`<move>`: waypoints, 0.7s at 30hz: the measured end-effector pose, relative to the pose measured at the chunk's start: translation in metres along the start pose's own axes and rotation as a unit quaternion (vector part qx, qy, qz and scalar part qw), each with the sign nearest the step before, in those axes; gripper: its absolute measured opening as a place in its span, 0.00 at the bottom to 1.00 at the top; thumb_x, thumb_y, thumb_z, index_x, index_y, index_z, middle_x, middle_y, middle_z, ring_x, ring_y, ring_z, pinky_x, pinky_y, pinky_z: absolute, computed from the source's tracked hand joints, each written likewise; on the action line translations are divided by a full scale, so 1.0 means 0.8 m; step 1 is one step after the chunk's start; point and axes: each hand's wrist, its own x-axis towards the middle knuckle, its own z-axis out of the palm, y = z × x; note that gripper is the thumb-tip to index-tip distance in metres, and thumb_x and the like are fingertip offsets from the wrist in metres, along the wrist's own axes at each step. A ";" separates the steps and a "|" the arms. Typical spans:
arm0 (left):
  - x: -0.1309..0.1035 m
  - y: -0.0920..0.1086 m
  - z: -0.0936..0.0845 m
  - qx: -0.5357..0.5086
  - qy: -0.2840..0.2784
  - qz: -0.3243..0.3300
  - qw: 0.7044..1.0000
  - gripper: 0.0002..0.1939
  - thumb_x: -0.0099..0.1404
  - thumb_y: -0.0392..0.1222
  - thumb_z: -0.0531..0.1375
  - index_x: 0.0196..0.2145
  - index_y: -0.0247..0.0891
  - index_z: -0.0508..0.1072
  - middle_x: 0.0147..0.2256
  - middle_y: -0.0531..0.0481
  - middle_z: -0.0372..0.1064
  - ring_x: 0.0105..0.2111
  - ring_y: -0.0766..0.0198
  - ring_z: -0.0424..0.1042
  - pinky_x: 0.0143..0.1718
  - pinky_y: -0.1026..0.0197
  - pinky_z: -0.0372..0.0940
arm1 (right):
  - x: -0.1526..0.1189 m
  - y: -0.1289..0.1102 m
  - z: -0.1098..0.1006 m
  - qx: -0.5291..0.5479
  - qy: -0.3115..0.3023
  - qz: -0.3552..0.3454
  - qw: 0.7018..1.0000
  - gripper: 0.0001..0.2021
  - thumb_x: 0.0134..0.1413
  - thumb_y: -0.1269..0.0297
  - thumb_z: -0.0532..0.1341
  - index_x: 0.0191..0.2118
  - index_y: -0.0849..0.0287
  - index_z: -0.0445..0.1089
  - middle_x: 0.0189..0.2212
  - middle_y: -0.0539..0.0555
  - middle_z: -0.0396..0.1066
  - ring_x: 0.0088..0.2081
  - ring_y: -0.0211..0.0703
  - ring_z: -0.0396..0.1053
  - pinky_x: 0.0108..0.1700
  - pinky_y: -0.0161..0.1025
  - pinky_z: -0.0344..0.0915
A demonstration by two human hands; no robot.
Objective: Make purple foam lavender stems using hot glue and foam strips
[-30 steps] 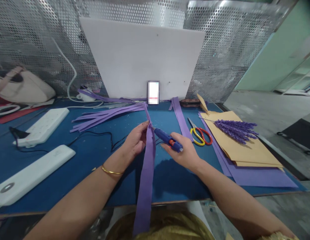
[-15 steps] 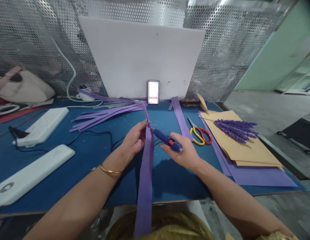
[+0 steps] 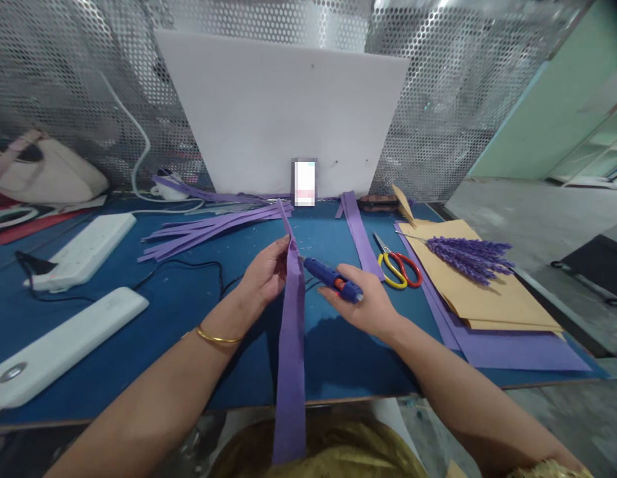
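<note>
My left hand [image 3: 268,271] pinches a long purple paper strip [image 3: 291,352] near its narrow upper end. From there the strip hangs down over the table's front edge towards my lap. In my right hand [image 3: 365,295] is a blue hot glue gun [image 3: 328,273], fingers wrapped round it. Its nozzle points left at the strip, just below my left fingertips; whether it touches the paper I cannot tell. A bundle of thin purple strips [image 3: 213,229] lies behind my left hand. Right of the glue gun are scissors [image 3: 400,265] with one yellow and one red handle.
A purple flower bunch [image 3: 470,257] rests on brown paper sheets [image 3: 507,309] over purple sheets [image 3: 527,352]. More purple strips [image 3: 360,232] lie behind the glue gun. At left are a power strip [image 3: 84,249], a white case [image 3: 69,345] and a black cord. A phone [image 3: 305,182] leans against a white board [image 3: 283,106].
My left hand and the top of the strip have shifted slightly left, while the strip's lower end has swung a little right. My right hand with the glue gun has hardly moved.
</note>
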 end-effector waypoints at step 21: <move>-0.003 0.007 0.005 -0.001 0.033 0.005 0.999 0.10 0.66 0.33 0.63 0.26 0.33 0.71 0.20 0.54 0.69 0.17 0.71 0.67 0.21 0.68 0.65 | 0.000 -0.005 -0.004 0.012 -0.036 0.039 0.999 0.16 0.56 0.53 0.61 0.27 0.55 0.55 0.24 0.46 0.59 0.25 0.36 0.54 0.28 0.34 0.51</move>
